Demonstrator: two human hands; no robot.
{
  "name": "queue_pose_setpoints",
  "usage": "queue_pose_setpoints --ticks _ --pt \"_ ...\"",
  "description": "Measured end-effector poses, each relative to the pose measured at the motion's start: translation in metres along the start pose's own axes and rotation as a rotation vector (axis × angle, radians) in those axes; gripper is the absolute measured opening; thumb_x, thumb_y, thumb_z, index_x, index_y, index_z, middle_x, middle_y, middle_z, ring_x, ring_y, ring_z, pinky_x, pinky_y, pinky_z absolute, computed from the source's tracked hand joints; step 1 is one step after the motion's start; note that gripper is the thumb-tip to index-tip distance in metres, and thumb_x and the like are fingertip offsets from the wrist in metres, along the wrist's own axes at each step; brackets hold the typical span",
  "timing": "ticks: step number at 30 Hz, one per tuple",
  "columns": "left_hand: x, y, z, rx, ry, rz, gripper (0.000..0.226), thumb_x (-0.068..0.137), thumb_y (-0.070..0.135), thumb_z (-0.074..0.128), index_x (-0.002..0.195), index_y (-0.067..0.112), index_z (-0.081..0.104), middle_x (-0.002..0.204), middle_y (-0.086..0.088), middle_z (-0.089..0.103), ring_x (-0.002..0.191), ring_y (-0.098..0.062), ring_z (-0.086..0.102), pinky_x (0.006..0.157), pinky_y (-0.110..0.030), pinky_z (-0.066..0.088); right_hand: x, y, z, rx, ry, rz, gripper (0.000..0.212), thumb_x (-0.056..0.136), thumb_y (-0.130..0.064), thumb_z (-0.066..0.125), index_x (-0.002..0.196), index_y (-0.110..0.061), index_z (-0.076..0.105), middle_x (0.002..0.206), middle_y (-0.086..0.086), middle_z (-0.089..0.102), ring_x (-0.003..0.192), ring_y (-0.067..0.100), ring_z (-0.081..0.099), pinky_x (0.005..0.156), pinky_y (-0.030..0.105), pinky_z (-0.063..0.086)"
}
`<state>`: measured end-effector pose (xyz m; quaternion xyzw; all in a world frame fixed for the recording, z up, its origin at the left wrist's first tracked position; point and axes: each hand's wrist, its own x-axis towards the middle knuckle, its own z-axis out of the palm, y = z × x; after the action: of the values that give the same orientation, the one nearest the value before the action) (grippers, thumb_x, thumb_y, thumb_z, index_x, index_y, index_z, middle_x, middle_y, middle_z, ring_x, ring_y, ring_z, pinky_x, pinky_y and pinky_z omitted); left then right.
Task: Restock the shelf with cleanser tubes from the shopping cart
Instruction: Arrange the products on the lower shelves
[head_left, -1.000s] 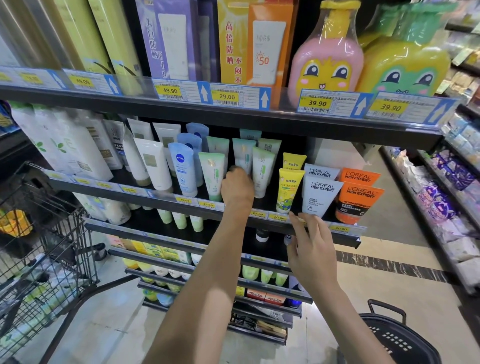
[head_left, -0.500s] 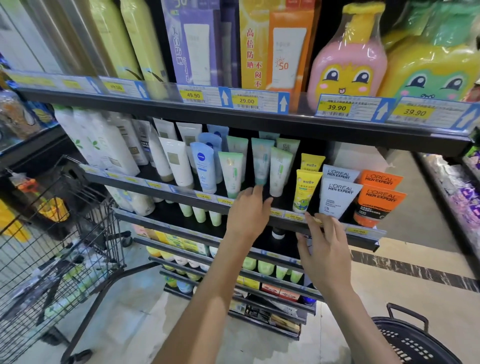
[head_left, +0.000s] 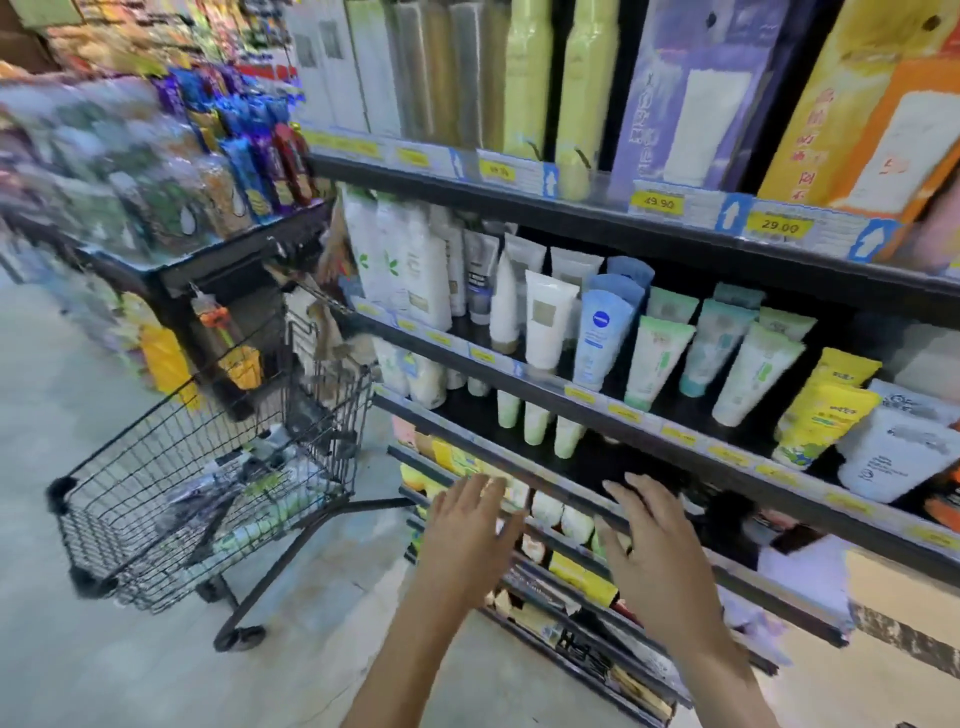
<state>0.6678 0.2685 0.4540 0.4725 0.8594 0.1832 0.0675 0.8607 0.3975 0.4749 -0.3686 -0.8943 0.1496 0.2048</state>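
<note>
Head view. Both hands are being held out, palms down, in front of the lower shelves. The left hand (head_left: 467, 525) is being shown with its fingers straight and slightly spread, and nothing is being held by it. The right hand (head_left: 652, 540) is likewise being shown flat, fingers extended and empty, just to the right of the left. The cleanser tubes (head_left: 660, 358) are being displayed upright on the shelf (head_left: 649, 431) above and farther back than both hands, well apart from the fingertips. A blue tube (head_left: 597, 338) and white tubes (head_left: 545, 322) are being shown at the left of that row, yellow tubes (head_left: 826, 410) at the right. The shopping cart (head_left: 208, 467) is being shown to the left of the left hand, near the shelf's end, with blurred packages (head_left: 260, 483) lying in its basket; their kind cannot be told.
</note>
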Motion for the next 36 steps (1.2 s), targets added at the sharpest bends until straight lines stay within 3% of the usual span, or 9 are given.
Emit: queue_pose_setpoints --ticks 7,10,13,15,20,25,31,36 --pt "-0.066 -0.141 -0.054 -0.002 0.058 -0.25 0.052 0.107 0.055 0.037 0.151 0.029 0.043 0.154 0.005 0.045 0.141 -0.022 0.041 0.118 -0.041 0.032 0.02 -0.138 0.078 0.018 -0.239 -0.136 0.052 0.104 -0.046 0.049 0.151 -0.024 0.051 0.16 -0.004 0.04 0.151 0.018 0.03 0.121 0.037 0.031" --pt "-0.092 -0.197 -0.072 0.041 0.099 -0.352 0.055 0.106 0.058 0.032 0.148 0.027 0.048 0.15 0.003 0.05 0.137 -0.023 0.046 0.11 -0.04 0.038 0.025 -0.192 0.114 0.075 -0.268 -0.266 0.051 0.102 -0.05 0.045 0.143 -0.021 0.059 0.151 0.002 0.05 0.145 0.025 0.04 0.114 0.041 0.039" --pt "-0.116 -0.242 -0.087 0.052 0.13 -0.467 0.054 0.106 0.058 0.032 0.146 0.026 0.05 0.145 0.002 0.054 0.133 -0.024 0.05 0.108 -0.042 0.041 0.031 -0.236 0.148 0.075 -0.382 -0.338 0.053 0.105 -0.052 0.043 0.147 -0.023 0.055 0.155 -0.001 0.046 0.148 0.022 0.034 0.118 0.04 0.033" --pt "-0.13 -0.267 -0.094 0.046 0.161 -0.534 0.054 0.106 0.057 0.035 0.146 0.025 0.052 0.143 0.001 0.056 0.132 -0.025 0.051 0.108 -0.043 0.041 0.035 -0.26 0.17 0.096 -0.399 -0.403 0.057 0.105 -0.057 0.038 0.143 -0.021 0.059 0.148 0.001 0.053 0.142 0.023 0.042 0.115 0.042 0.039" --pt "-0.146 -0.323 -0.099 0.026 0.223 -0.662 0.055 0.103 0.056 0.037 0.138 0.021 0.059 0.133 -0.003 0.063 0.123 -0.028 0.059 0.101 -0.046 0.048 0.052 -0.31 0.222 0.109 -0.481 -0.469 0.049 0.106 -0.051 0.042 0.135 -0.019 0.064 0.141 0.001 0.057 0.136 0.026 0.047 0.111 0.044 0.044" --pt "-0.131 -0.366 -0.099 0.034 0.235 -0.748 0.051 0.103 0.052 0.042 0.136 0.019 0.061 0.127 -0.004 0.065 0.116 -0.029 0.061 0.097 -0.047 0.051 0.082 -0.343 0.263 0.091 -0.573 -0.52 0.062 0.1 -0.062 0.034 0.143 -0.024 0.058 0.145 -0.003 0.053 0.14 0.021 0.043 0.112 0.043 0.045" --pt "-0.075 -0.411 -0.096 0.012 0.242 -0.808 0.045 0.102 0.047 0.049 0.13 0.015 0.063 0.119 -0.009 0.066 0.106 -0.034 0.064 0.09 -0.048 0.053 0.14 -0.374 0.298 0.118 -0.664 -0.503 0.051 0.105 -0.051 0.045 0.15 -0.027 0.051 0.156 -0.002 0.044 0.148 0.019 0.035 0.118 0.042 0.037" --pt "-0.026 -0.442 -0.097 -0.007 0.174 -0.846 0.044 0.104 0.045 0.048 0.132 0.014 0.061 0.123 -0.009 0.064 0.112 -0.033 0.062 0.095 -0.048 0.051 0.191 -0.395 0.334 0.086 -0.76 -0.516 0.051 0.107 -0.049 0.044 0.152 -0.027 0.048 0.159 -0.004 0.041 0.151 0.016 0.029 0.118 0.039 0.033"
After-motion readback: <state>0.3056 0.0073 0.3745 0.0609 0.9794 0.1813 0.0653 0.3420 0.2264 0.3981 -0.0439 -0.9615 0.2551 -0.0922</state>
